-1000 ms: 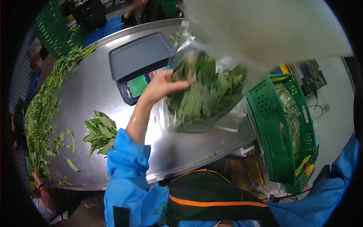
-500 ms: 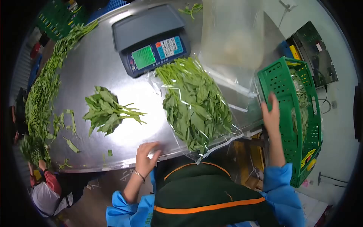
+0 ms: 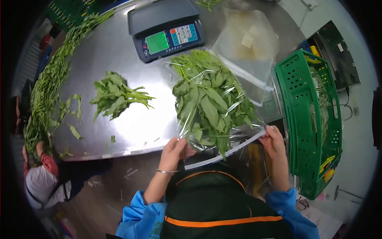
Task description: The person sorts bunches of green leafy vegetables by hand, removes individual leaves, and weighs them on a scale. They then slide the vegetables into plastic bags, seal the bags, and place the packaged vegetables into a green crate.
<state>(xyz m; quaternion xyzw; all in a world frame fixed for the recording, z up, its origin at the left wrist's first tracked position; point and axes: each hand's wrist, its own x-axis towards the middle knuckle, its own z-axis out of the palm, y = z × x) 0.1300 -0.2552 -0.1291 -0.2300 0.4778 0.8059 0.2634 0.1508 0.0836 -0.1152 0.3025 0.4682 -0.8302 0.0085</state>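
Observation:
A clear plastic bag (image 3: pixel 258 110) full of leafy greens (image 3: pixel 213 97) lies on the metal table, its white-edged mouth (image 3: pixel 227 154) hanging past the near edge towards me. My left hand (image 3: pixel 174 153) pinches the bag near the left end of that mouth. At the right end, my right hand (image 3: pixel 273 140) grips the white strip between thumb and fingers. Some leaves and a stem stick out at the opening. To the left of the bag, a loose bunch of greens (image 3: pixel 119 95) rests on the table, stems pointing right.
A digital scale (image 3: pixel 167 32) stands behind the bag. Stacked clear bags (image 3: pixel 248 44) lie at back right. A green crate (image 3: pixel 294 79) holds bagged greens on the right. Greens (image 3: pixel 51 75) are heaped along the table's left edge, where another person (image 3: pixel 43 179) handles them.
Both hands, open before, have closed on the bag's mouth; the right hand came left from beside the crate. The mouth is pulled towards me, and the view has shifted slightly.

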